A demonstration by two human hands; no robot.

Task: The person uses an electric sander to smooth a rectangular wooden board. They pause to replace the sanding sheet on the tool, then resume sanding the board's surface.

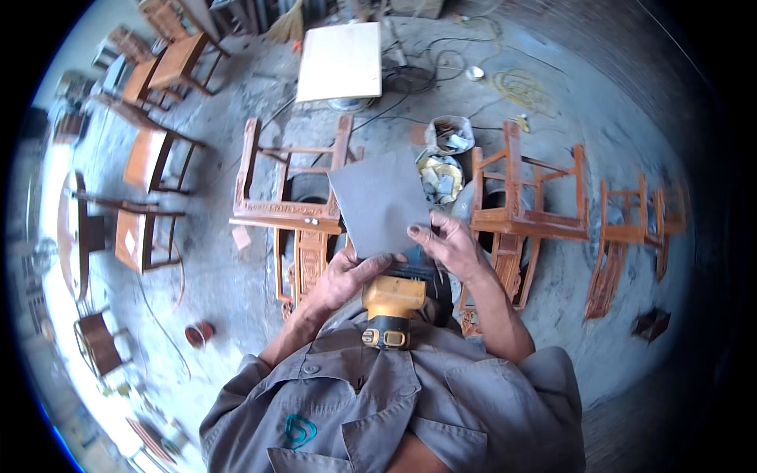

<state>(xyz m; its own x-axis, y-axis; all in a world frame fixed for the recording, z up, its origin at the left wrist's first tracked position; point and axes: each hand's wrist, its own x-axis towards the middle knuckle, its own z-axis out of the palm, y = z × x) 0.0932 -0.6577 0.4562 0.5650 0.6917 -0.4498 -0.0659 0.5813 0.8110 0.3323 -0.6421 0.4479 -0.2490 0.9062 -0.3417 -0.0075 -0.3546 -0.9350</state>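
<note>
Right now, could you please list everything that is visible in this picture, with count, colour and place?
grey sandpaper sheet: one, grey, centre, held by both hands
yellow power sander: one, yellow and black, against the chest
carved wooden chair frames: several, orange-brown, lying on the floor ahead and right
finished wooden chairs: several, brown, left side
pale flat board: one, cream, top centre
buckets of scraps: two, grey, behind the sheet
yellow cable: one, coiled, top right
left hand: on the sheet's lower edge
right hand: on the sheet's right edge
</note>
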